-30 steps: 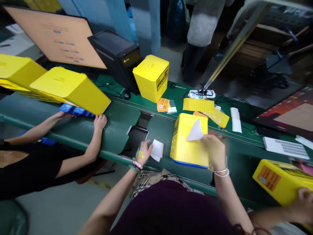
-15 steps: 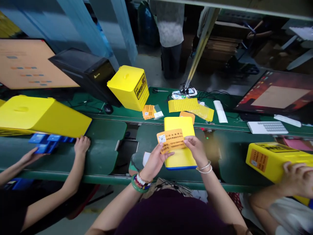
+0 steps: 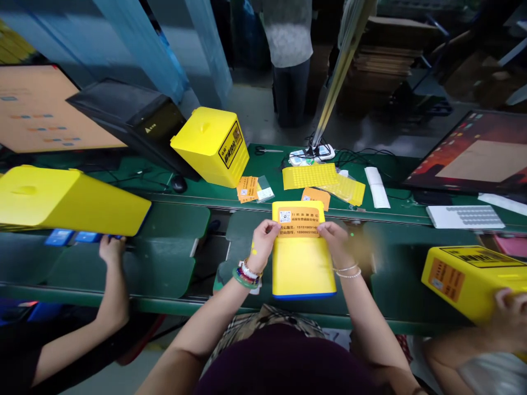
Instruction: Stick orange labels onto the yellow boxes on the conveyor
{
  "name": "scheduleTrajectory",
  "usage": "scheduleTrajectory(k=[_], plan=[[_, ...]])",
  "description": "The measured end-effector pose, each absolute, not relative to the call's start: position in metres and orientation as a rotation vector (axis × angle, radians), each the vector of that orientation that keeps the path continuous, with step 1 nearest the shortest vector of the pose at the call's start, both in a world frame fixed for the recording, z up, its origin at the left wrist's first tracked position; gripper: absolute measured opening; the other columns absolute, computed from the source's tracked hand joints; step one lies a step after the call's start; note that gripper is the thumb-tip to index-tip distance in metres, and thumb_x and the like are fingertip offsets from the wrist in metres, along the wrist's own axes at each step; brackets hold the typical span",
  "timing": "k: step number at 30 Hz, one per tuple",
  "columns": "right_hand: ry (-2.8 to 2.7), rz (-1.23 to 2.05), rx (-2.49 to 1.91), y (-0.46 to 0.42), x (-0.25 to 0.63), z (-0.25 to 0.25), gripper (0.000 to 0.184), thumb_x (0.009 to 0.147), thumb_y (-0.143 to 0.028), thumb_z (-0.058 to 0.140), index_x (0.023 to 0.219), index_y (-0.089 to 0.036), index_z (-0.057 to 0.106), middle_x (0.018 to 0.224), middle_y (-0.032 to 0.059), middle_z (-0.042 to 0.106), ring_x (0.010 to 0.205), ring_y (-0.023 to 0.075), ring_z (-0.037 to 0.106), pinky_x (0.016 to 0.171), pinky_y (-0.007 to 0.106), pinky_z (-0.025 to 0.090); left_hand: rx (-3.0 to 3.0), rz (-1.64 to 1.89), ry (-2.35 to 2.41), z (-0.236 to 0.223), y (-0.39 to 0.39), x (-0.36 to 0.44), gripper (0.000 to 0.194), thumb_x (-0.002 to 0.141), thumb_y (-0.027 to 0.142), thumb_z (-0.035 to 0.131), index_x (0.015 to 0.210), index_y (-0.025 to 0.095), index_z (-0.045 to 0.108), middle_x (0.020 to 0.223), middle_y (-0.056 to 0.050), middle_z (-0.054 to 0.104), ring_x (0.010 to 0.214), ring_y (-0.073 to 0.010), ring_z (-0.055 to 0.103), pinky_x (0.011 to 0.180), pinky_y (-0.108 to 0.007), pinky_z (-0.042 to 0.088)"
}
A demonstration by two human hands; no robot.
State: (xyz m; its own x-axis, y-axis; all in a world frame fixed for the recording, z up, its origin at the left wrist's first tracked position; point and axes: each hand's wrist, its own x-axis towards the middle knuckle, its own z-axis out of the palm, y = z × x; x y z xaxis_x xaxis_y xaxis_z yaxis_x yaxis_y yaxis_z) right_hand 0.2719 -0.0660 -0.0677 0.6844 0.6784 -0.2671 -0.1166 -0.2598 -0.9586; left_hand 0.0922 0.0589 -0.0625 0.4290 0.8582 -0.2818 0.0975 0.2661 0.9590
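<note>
In front of me a yellow box [image 3: 304, 269] with a blue bottom edge lies on the green bench. An orange sticker [image 3: 302, 220] with a QR code and printed lines is stretched over the far part of its upper face. My left hand [image 3: 263, 241] pinches the sticker's left edge, and my right hand [image 3: 334, 241] pinches its right edge. Whether the sticker touches the box surface I cannot tell. Beyond the box lie another orange sticker [image 3: 316, 197] and yellow sheets [image 3: 310, 175].
Another yellow box [image 3: 214, 148] stands behind, beside a black computer case [image 3: 135, 118]. Scissors [image 3: 267, 151], a mouse [image 3: 178, 184] and a keyboard [image 3: 465, 216] lie along the bench. Co-workers' hands [image 3: 113, 249] handle yellow boxes at left and right. A gap in the bench top is left of me.
My right hand held up a white sheet; then both hands turned the orange sticker face up. It has been lowered to the box, and its print now reads upright.
</note>
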Motion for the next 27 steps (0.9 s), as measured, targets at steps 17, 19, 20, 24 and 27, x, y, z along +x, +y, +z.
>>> scheduleTrajectory(k=[17,19,20,24,27], plan=[[-0.656,0.535,-1.873,-0.054,0.297,-0.106,0.018,0.071,-0.038,0.069,0.069,-0.021,0.068,0.082,0.0035,0.059,0.083,0.0198,0.053,0.075,0.033,0.043,1.726,0.632,1.178,-0.092,0.076,0.109,0.02,0.079,0.028,0.063,0.061,0.021,0.056,0.064,0.001,0.053,0.07,-0.0169,0.047,0.068,-0.029,0.037],[-0.665,0.531,-1.884,-0.054,0.297,-0.105,0.017,0.072,-0.038,0.069,0.069,-0.02,0.068,0.082,0.0034,0.058,0.083,0.0196,0.053,0.075,0.033,0.042,1.74,0.636,1.174,-0.092,0.076,0.109,0.019,0.079,0.028,0.063,0.061,0.021,0.056,0.064,0.001,0.053,0.07,-0.0171,0.047,0.068,-0.029,0.037],[-0.668,0.53,-1.885,-0.054,0.297,-0.105,0.018,0.072,-0.038,0.068,0.07,-0.02,0.068,0.083,0.0034,0.058,0.083,0.0194,0.053,0.075,0.032,0.042,1.748,0.639,1.171,-0.092,0.076,0.109,0.02,0.079,0.028,0.062,0.061,0.021,0.056,0.063,0.001,0.053,0.07,-0.0172,0.047,0.068,-0.029,0.037],[-0.686,0.523,-1.892,-0.054,0.297,-0.105,0.018,0.073,-0.038,0.068,0.07,-0.02,0.069,0.084,0.0039,0.057,0.083,0.0196,0.052,0.075,0.032,0.042,1.78,0.65,1.163,-0.09,0.075,0.11,0.021,0.08,0.027,0.061,0.061,0.022,0.056,0.062,0.001,0.052,0.07,-0.0173,0.047,0.069,-0.03,0.036],[-0.69,0.522,-1.901,-0.054,0.296,-0.103,0.018,0.073,-0.038,0.068,0.07,-0.02,0.068,0.085,0.0043,0.057,0.083,0.0197,0.053,0.074,0.032,0.042,1.786,0.649,1.169,-0.089,0.074,0.11,0.02,0.08,0.027,0.061,0.062,0.022,0.056,0.063,0.001,0.052,0.07,-0.0172,0.047,0.069,-0.03,0.036]])
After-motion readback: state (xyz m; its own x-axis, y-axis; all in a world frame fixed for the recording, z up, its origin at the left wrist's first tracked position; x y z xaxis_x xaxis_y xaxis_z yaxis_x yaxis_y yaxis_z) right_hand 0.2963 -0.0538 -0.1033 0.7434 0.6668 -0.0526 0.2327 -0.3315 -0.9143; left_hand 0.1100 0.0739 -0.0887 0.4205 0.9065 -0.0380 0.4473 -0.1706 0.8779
